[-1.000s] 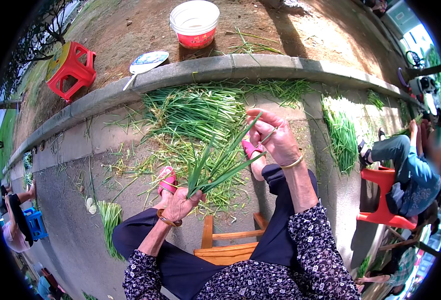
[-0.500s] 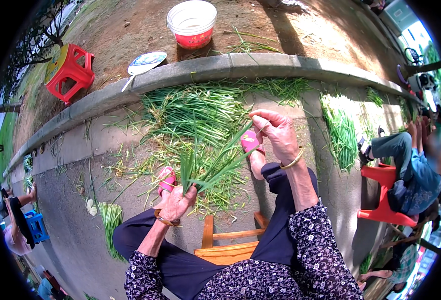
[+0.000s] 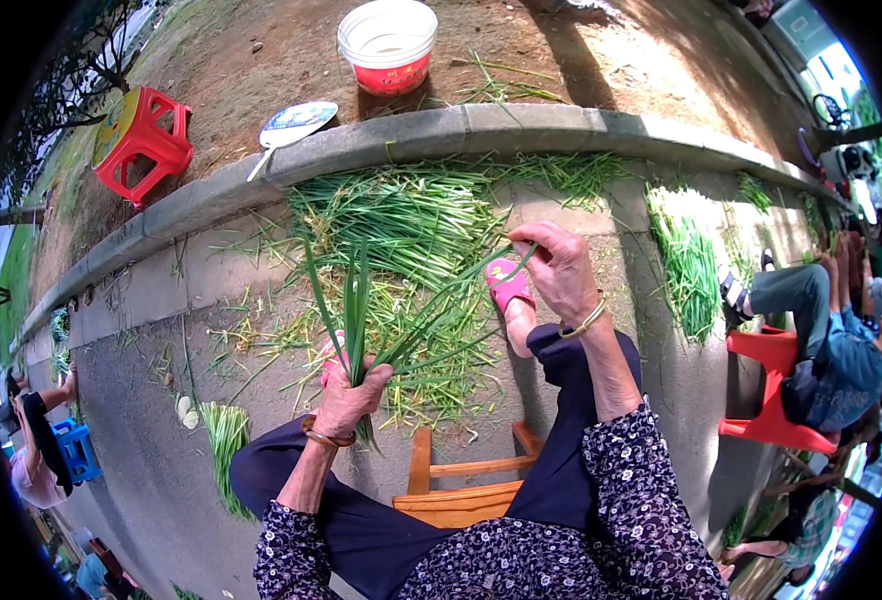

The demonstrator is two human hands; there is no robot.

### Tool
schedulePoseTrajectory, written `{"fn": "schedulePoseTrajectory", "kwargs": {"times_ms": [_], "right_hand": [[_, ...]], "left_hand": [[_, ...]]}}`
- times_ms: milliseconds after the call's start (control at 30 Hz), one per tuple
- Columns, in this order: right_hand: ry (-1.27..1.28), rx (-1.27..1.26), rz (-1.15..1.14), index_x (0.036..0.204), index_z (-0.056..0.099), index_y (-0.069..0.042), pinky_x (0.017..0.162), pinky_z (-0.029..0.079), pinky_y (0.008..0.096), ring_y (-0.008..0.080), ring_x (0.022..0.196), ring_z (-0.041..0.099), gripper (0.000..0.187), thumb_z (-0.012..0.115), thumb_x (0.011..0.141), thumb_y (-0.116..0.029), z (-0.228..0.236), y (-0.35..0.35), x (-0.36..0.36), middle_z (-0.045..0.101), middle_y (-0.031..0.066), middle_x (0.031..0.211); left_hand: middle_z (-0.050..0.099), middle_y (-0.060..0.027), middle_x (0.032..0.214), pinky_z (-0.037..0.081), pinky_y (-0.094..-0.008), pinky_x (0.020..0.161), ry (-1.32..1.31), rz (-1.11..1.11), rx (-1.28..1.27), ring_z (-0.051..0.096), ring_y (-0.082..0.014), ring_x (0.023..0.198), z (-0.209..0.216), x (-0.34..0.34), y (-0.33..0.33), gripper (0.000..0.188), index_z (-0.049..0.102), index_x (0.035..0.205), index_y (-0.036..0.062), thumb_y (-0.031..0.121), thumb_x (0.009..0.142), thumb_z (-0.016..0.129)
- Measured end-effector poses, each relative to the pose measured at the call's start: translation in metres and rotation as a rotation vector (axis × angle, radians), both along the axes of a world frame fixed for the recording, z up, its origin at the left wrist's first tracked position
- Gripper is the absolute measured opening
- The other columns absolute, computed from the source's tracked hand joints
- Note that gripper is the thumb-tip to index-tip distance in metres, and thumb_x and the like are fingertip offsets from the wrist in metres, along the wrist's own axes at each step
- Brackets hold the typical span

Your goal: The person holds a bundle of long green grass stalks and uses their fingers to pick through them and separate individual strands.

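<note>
While the left hand [image 3: 353, 396] clasps, the right hand [image 3: 559, 272] pinches

As the left fist closes low around a bunch of chive-like stalks [image 3: 355, 325], seemingly leaving the blades free to fan, right thumb and fingers nip blades stretched across from it. Beyond both hands lies a larger stalk pile [image 3: 391, 220], perhaps placed for easy reach; scraps [image 3: 439, 398] litter the pavement [image 3: 141, 400] below them.

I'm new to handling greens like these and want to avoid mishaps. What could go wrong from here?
A thin leaf stretched between the left hand and right hand might tear if tugged hard. Leaves fanning loosely from the held bunch could drop and get lost among the scattered scraps. Those scraps might also be slippery under the pink slipper on the right foot.
</note>
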State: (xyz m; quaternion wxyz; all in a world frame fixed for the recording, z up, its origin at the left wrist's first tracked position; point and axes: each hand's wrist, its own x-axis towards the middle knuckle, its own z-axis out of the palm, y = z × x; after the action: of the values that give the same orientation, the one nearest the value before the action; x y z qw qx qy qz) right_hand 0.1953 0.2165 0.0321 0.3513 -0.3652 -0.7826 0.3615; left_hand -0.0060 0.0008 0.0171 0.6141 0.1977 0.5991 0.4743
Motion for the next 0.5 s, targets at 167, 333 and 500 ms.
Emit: {"fn": "schedulePoseTrajectory", "kwargs": {"times_ms": [167, 333, 500], "right_hand": [[0.000, -0.007, -0.028, 0.081, 0.059, -0.001, 0.050, 0.043, 0.0279, 0.0193, 0.056, 0.055, 0.016, 0.053, 0.068, 0.004, 0.003, -0.002, -0.002, 0.056, 0.0106, 0.071], [0.047, 0.172, -0.194, 0.080, 0.058, -0.001, 0.049, 0.042, 0.0262, 0.0171, 0.055, 0.054, 0.016, 0.053, 0.067, 0.006, 0.000, -0.004, -0.010, 0.056, 0.0088, 0.071], [0.289, -0.020, -0.342, 0.081, 0.058, 0.000, 0.045, 0.040, 0.0214, 0.0087, 0.053, 0.052, 0.012, 0.054, 0.071, 0.005, -0.010, 0.000, -0.018, 0.055, 0.0040, 0.065]], "left_hand": [[0.036, 0.0085, 0.049, 0.021, -0.0180, 0.035, -0.038, 0.055, -0.044, 0.031, -0.0018, 0.038, 0.005, 0.006, 0.003, 0.023, 0.045, 0.065, 0.0111, 0.021, 0.080, 0.060], [0.034, 0.0083, 0.048, 0.019, -0.0186, 0.034, -0.164, 0.091, -0.061, 0.029, -0.0019, 0.038, 0.010, 0.011, 0.007, 0.026, 0.042, 0.062, 0.0126, 0.021, 0.080, 0.059], [0.032, 0.0083, 0.047, 0.018, -0.0186, 0.034, -0.174, 0.085, -0.037, 0.027, -0.0022, 0.036, 0.019, 0.015, 0.013, 0.030, 0.039, 0.060, 0.0133, 0.021, 0.080, 0.060]]}}
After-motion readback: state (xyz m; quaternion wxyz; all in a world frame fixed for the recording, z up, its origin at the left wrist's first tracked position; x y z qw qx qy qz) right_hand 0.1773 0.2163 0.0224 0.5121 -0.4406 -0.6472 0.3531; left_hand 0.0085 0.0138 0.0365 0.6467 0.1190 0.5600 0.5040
